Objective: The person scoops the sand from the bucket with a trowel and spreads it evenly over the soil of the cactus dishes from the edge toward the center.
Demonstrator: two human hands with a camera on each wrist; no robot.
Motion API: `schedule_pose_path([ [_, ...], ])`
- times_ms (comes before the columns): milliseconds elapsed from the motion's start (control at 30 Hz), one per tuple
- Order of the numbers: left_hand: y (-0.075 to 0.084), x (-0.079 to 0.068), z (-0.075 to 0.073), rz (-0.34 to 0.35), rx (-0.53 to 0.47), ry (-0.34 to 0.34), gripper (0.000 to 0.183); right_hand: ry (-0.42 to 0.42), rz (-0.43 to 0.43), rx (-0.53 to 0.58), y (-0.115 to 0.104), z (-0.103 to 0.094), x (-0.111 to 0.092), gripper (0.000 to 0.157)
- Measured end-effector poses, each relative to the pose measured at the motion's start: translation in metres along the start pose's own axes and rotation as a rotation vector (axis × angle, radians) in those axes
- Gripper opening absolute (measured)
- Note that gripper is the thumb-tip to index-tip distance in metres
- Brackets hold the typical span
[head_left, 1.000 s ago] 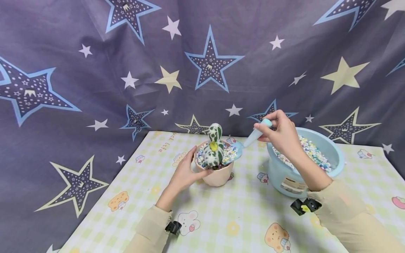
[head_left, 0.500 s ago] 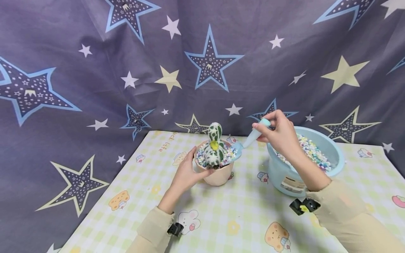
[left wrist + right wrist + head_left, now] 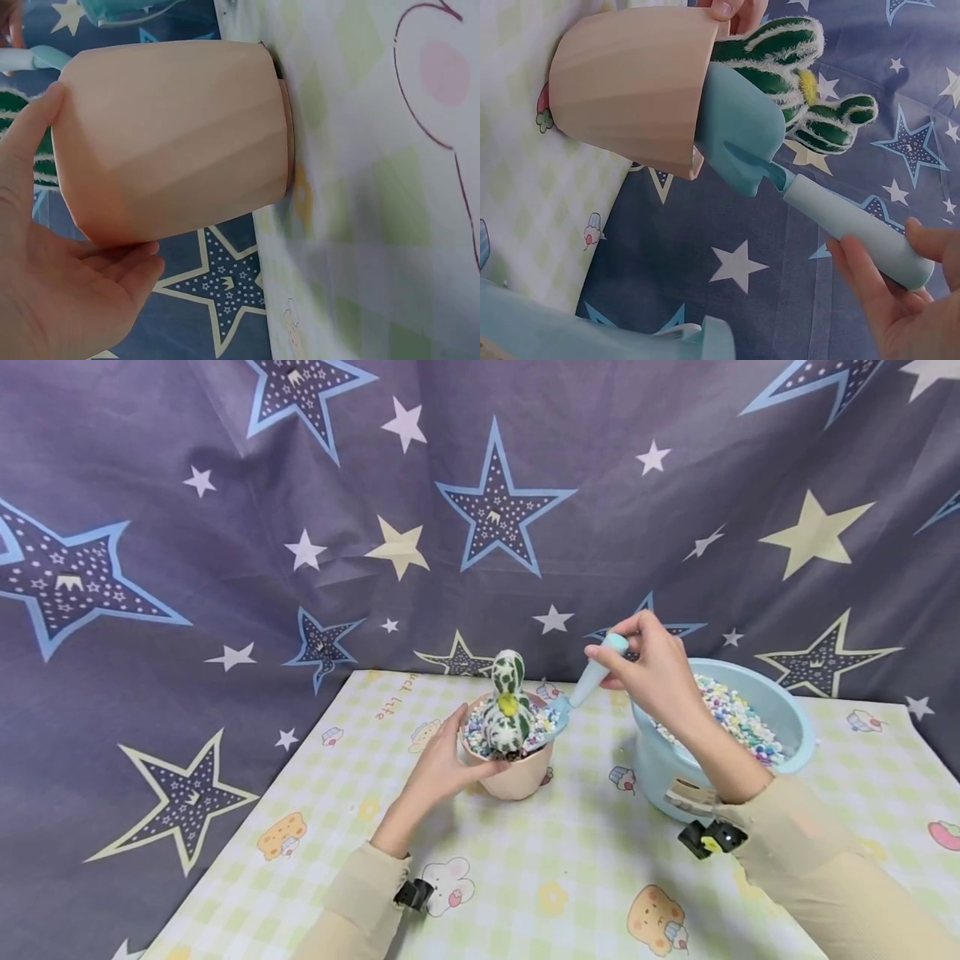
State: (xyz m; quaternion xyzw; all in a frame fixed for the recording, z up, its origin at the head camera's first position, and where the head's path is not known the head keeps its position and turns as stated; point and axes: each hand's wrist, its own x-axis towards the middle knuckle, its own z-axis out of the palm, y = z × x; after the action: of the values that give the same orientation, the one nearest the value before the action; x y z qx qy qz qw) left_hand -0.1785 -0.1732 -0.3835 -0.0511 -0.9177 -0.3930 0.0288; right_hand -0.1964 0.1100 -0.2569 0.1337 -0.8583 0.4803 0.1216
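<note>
My left hand (image 3: 442,764) grips a pale pink flowerpot (image 3: 517,778), thumb at the near rim and fingers along its left side. In the left wrist view the pot (image 3: 172,142) stands on the tablecloth. A green and white fuzzy cactus (image 3: 507,727) with a yellow flower rises from it, with small multicoloured beads around its base. My right hand (image 3: 656,668) holds a light blue trowel (image 3: 592,681) by its handle. The blade (image 3: 742,127) tilts down over the pot's right rim, its tip inside and hidden by the pot wall in the right wrist view.
Right of the pot stands a light blue bucket (image 3: 671,785) partly filled with similar beads (image 3: 738,714), under my right forearm. The table has a green checked cloth (image 3: 555,852). A dark star-patterned curtain (image 3: 480,602) hangs right behind it.
My right hand has shifted slightly left and up, with the trowel's handle now steeper. More beads have slid off the blade into the pot. The left hand keeps its hold.
</note>
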Motion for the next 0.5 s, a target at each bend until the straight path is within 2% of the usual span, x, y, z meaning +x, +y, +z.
schedule_pose_path([
  [200,0.000,0.002,0.000,0.015,-0.009,0.012,0.117,-0.009,-0.037,-0.054,-0.005,-0.001,0.006,0.038],
  [367,0.000,0.000,0.000,-0.006,0.006,-0.002,0.119,-0.042,-0.043,-0.101,-0.009,-0.002,0.008,0.038],
  [500,-0.001,-0.001,0.000,-0.005,-0.010,-0.003,0.118,-0.045,-0.083,-0.139,-0.014,-0.004,0.010,0.036],
])
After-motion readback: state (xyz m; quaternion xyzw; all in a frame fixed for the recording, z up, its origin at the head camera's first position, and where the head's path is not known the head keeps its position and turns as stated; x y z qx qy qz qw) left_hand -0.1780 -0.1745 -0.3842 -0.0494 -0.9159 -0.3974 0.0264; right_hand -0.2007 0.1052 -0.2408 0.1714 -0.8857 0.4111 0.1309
